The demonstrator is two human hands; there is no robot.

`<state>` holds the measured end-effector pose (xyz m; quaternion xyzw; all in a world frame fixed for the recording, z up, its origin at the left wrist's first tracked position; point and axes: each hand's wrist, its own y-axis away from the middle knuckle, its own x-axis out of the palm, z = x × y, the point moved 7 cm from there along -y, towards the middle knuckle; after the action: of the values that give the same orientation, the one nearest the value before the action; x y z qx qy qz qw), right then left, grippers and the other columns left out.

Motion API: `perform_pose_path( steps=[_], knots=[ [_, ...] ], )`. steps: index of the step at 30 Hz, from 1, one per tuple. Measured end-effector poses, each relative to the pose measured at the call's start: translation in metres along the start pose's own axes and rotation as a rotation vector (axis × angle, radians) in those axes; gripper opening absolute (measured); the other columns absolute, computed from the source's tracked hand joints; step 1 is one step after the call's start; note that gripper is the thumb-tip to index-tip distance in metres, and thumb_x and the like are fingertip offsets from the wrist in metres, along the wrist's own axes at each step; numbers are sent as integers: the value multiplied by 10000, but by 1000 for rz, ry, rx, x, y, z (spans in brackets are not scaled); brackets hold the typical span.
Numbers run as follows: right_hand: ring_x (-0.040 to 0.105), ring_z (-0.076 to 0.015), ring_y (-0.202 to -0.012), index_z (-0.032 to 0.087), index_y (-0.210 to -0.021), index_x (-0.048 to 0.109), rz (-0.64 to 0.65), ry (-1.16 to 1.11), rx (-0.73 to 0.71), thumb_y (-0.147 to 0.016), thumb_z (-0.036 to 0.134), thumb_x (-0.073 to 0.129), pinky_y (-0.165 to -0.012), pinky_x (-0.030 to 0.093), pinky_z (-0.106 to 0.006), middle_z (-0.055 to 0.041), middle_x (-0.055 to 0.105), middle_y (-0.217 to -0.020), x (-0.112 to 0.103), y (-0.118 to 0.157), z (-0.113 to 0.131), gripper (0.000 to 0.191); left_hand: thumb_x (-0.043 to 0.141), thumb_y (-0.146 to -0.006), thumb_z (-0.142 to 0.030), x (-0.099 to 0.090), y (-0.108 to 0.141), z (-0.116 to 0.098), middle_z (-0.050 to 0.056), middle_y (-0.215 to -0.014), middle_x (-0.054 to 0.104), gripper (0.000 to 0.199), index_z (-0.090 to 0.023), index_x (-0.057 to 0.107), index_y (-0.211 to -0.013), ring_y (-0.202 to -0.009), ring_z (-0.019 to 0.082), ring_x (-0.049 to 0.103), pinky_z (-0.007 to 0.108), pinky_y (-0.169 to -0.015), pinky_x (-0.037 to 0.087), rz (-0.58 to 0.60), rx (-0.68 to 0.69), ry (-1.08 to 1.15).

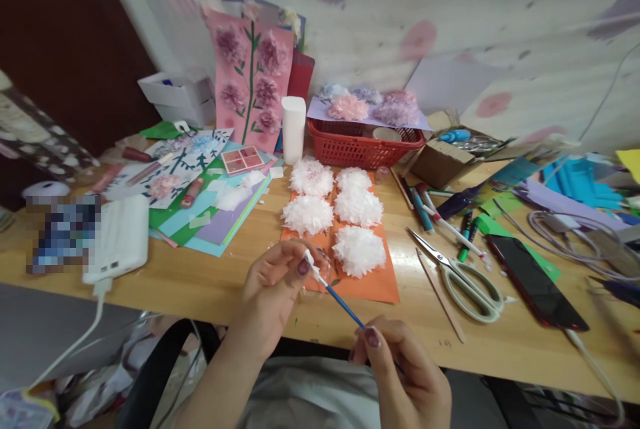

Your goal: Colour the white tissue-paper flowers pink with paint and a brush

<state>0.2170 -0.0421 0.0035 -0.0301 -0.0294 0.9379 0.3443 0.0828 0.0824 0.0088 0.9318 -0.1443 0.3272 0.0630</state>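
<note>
A thin blue stick [345,306] slants between my hands, with a white wad of tissue or cotton [311,260] wrapped round its upper end. My left hand [277,289] pinches that white wad between thumb and fingertips. Lower down, my right hand [405,369] grips the stick's other end, with thumb and fingers closed round it. Just beyond my hands, several fluffy white paper flowers [360,251] lie in two columns on an orange sheet [383,289]. One flower [311,177] at the back left has a pinkish tint. My left hand hides the sheet's lower left part.
Scissors [457,276], a wooden stick [440,296], pens and a phone [535,279] with a cable lie at right. A red basket [363,146] and white bottle [293,129] stand behind. Coloured papers [220,242] and a power bank [120,236] are at left.
</note>
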Motion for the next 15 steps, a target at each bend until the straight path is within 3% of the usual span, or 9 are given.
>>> perform_pose_path(
  steps=[4, 10, 15],
  knots=[
    [586, -125, -593, 227, -711, 685, -33, -20, -31, -817, 356, 757, -600, 457, -217, 27, 636, -631, -2, -1, -2, 182, 892, -657, -351, -3, 1, -5, -30, -753, 687, 204, -219, 742, -699, -730, 84, 637, 181, -741, 496, -82, 58, -36],
    [435, -90, -439, 195, -558, 581, 61, 65, -2, -942, 445, 596, -484, 350, -217, 38, 501, -451, 2, 1, -2, 459, 892, -659, -340, -4, 1, -9, -36, -758, 667, 192, -222, 743, -685, -711, 65, 590, 158, -716, 482, -33, 71, -48],
    [524, -108, -522, 205, -631, 643, -7, 31, -74, -836, 394, 732, -529, 408, -217, 30, 577, -560, -3, -3, 3, 292, 867, -700, -341, -7, 1, -10, -26, -786, 669, 175, -218, 745, -716, -740, 69, 598, 155, -719, 480, -5, 94, -97]
  ],
)
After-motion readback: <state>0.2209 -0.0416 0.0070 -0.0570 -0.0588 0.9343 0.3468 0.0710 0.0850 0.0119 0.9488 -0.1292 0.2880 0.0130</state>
